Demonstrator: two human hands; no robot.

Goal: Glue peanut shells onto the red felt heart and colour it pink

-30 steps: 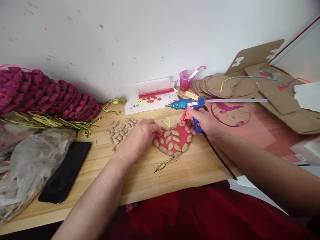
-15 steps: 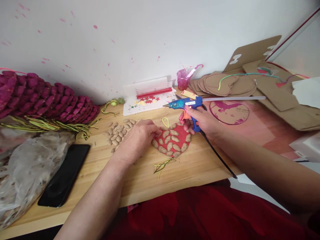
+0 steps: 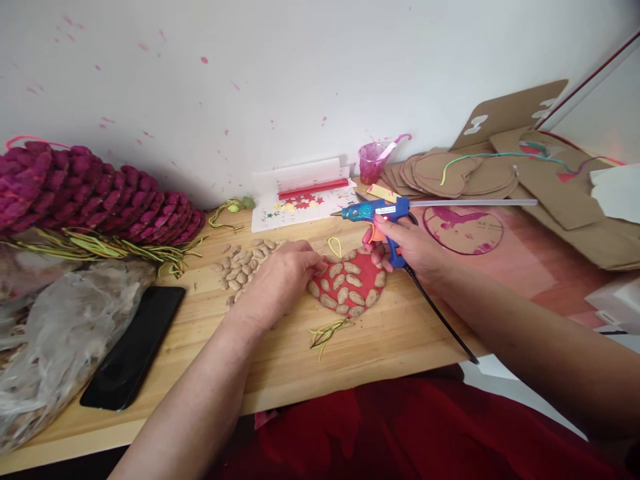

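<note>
A red heart-shaped piece [image 3: 367,270] lies on the wooden table [image 3: 280,360], with several peanut shells stuck on it and a yellow loop at its top. My left hand [image 3: 280,280] rests at its left edge, fingers curled and pressed on the edge; whether they pinch a shell is hidden. My right hand [image 3: 407,243] is wrapped round the handle of a blue glue gun [image 3: 373,210], held just above the heart's upper right, nozzle pointing left, a clear glue stick jutting out to the right. A pile of loose peanut shells [image 3: 240,263] lies left of my left hand.
A black phone [image 3: 133,347] and a crumpled plastic bag [image 3: 55,340] lie at the left. Magenta-dyed pieces [image 3: 95,193] stack against the wall. Star sticker sheets [image 3: 300,200], a pink cup [image 3: 373,160] and cardboard cut-outs [image 3: 465,173] stand at the back. Yellow-green strands [image 3: 325,330] lie below the heart.
Both hands stay where they were at the heart and the glue gun keeps its pose. Only the camera has shifted slightly.
</note>
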